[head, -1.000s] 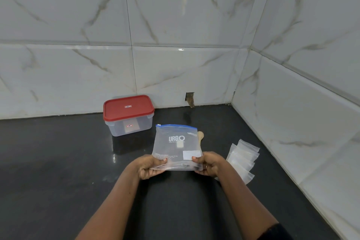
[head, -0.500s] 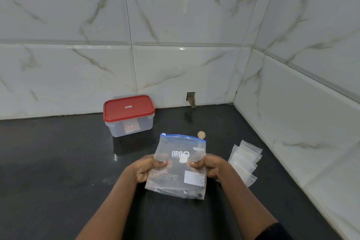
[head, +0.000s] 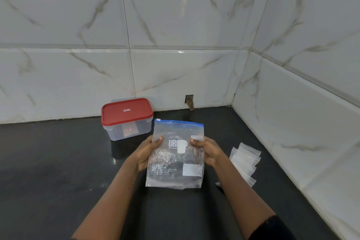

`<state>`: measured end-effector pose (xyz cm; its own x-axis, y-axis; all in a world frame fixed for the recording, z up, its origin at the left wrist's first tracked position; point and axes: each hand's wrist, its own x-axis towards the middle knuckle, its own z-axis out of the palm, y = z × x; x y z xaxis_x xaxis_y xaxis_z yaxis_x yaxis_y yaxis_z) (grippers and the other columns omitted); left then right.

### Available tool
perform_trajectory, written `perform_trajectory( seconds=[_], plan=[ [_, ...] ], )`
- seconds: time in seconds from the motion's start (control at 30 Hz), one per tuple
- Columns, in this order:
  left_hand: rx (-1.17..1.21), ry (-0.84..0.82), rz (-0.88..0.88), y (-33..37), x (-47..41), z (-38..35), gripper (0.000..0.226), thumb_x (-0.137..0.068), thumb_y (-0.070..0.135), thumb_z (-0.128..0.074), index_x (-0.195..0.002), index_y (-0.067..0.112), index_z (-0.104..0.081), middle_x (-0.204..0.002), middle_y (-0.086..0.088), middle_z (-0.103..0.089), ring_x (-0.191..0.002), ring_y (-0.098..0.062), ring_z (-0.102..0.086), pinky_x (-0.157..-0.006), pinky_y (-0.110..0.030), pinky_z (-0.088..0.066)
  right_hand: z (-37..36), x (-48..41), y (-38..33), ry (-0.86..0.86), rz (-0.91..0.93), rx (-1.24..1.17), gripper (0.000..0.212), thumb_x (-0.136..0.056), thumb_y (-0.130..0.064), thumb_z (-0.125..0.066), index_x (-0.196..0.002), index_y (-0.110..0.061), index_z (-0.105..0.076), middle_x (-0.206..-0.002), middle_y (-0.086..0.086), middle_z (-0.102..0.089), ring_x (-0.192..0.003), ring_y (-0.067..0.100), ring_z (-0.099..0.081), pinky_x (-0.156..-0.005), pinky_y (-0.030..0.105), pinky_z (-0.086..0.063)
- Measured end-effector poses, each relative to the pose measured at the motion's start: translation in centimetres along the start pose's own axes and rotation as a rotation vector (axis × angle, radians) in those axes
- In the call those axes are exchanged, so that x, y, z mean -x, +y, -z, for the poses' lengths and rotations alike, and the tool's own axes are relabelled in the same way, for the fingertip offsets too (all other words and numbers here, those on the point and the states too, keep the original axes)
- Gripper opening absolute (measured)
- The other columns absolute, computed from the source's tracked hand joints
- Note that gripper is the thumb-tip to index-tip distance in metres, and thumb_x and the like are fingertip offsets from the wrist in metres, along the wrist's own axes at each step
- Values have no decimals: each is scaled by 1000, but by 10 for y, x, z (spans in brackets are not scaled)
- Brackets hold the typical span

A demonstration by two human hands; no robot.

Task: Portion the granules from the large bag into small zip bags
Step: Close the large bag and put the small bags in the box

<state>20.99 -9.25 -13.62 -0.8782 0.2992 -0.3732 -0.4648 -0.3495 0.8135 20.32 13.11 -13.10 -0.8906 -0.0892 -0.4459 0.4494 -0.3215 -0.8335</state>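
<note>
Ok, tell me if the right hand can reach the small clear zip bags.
Probably yes, once freed: the right hand holds the large clear blue-zip bag, but the small clear zip bags lie on the black counter just beside it, nothing between.

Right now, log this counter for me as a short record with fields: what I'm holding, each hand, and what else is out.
held: large bag, clear, blue zip strip on top, upright above the counter
left hand: grips the bag's left edge
right hand: grips the bag's right edge
small bags: fanned stack lying on the counter, right of the right hand, untouched
container: clear box, red lid on, by the back wall, left of the bag
</note>
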Motion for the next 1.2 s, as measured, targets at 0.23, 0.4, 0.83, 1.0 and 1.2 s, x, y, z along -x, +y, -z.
perform_trajectory(
  seconds=[0.23, 0.4, 0.83, 1.0, 1.2],
  plan=[
    [-215, 114, -228, 10, 5, -7, 15, -85, 3, -60, -99, -3, -61, -88, -12, -69, -83, -21, -67, -73, -30, -54, 0, 7, -24, -47, 11, 161, 22, -79, 9, -66, -99, 0, -66, -91, 15, -71, -78, 26, -70, -79, 45, -57],
    [-283, 170, -424, 29, 10, -20, 44, -87, 48, -57, -115, 14, -59, -107, -10, -70, -105, -22, -63, -89, -37, -48, -10, 13, -41, -108, 112, 153, 19, -78, -3, -70, -96, -2, -67, -95, 16, -72, -80, 25, -71, -79, 44, -57],
    [-159, 340, -657, 56, 20, -38, 14, -93, 22, -54, -99, 16, -65, -84, -1, -67, -73, -13, -58, -65, -27, -47, -25, 31, -69, -54, 330, 24, 9, -87, -7, -63, -91, -6, -71, -90, 10, -74, -76, 20, -72, -75, 39, -59],
    [-121, 414, -725, 65, 21, -45, 10, -93, 19, -55, -102, 17, -59, -64, 7, -61, -49, 0, -55, -47, -19, -47, -30, 40, -81, 0, 326, -11, 15, -86, -17, -65, -88, -2, -69, -80, 12, -73, -66, 22, -71, -67, 37, -59],
    [-150, 429, -759, 70, 26, -51, 11, -94, 22, -54, -98, 16, -61, -82, -4, -65, -71, -21, -56, -59, -31, -46, -49, 49, -82, 327, 620, 257, 37, -86, -12, -67, -121, -13, -57, -107, -2, -62, -100, 15, -60, -90, 31, -50]
  ],
)
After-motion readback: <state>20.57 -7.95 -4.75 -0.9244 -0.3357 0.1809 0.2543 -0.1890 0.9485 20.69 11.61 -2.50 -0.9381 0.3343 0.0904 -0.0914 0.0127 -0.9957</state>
